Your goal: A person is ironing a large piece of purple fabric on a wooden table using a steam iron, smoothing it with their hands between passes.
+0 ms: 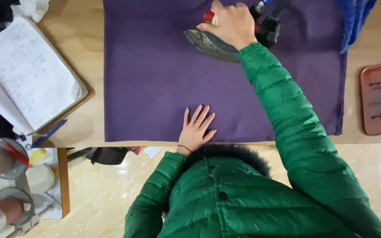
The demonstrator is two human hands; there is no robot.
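Grey iron (210,43) tip leftward, crosswise

A pale wooden worktable (84,39) spans the upper part of the view, its front edge running straight across. Below it lies a glossy cream tiled floor (106,198) that catches soft, bright reflections, strongest at the right. At the lower left stands a smaller side table with an orange-brown wooden edge (64,183).

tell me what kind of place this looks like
Probably a tailoring or garment workroom: a right hand presses a heavy iron on purple cloth spread over a wooden table, thread cones nearby.
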